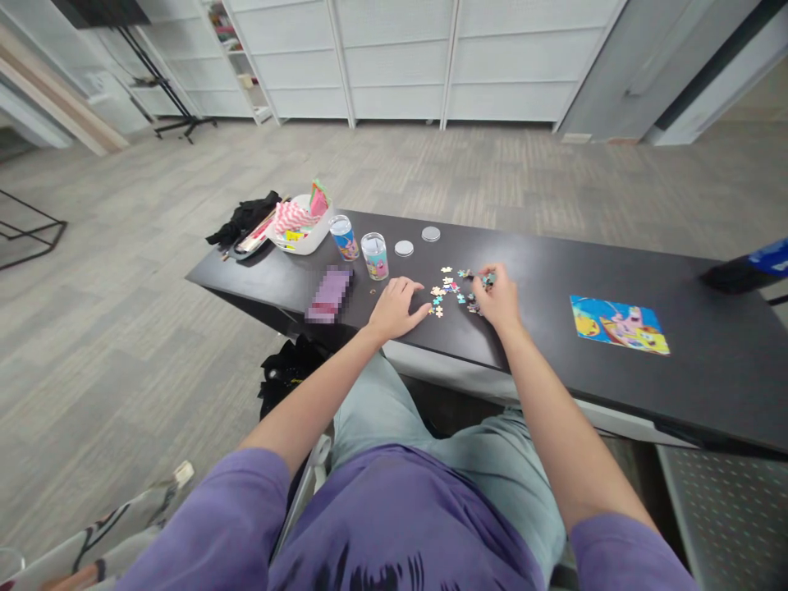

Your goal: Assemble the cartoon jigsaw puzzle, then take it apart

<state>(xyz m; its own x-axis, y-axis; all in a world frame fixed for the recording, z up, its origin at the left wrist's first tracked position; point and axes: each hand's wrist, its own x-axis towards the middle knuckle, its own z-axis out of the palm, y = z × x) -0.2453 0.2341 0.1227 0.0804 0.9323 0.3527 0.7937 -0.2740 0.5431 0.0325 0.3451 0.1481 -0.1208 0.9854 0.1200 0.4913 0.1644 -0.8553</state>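
Small jigsaw pieces (438, 290) lie scattered on the dark table between my hands. My left hand (396, 309) rests on the table just left of them, its fingers apart and nothing in it. On the right side of the pile, my right hand (497, 295) is over several pieces, fingers bent down among them; whether it grips one is hidden. Two clear cans with cartoon prints, one (375, 256) nearer and one (344, 238) farther, stand beyond my left hand. Two round lids, one (404, 248) beside the nearer can and another (431, 234), lie flat.
A colourful cartoon picture sheet (619, 324) lies at the right of the table (542, 263). A pixelated purple item (330, 294), a white basket (311, 239) and black cloth (249, 217) are at the left. A dark bottle (748, 269) is far right.
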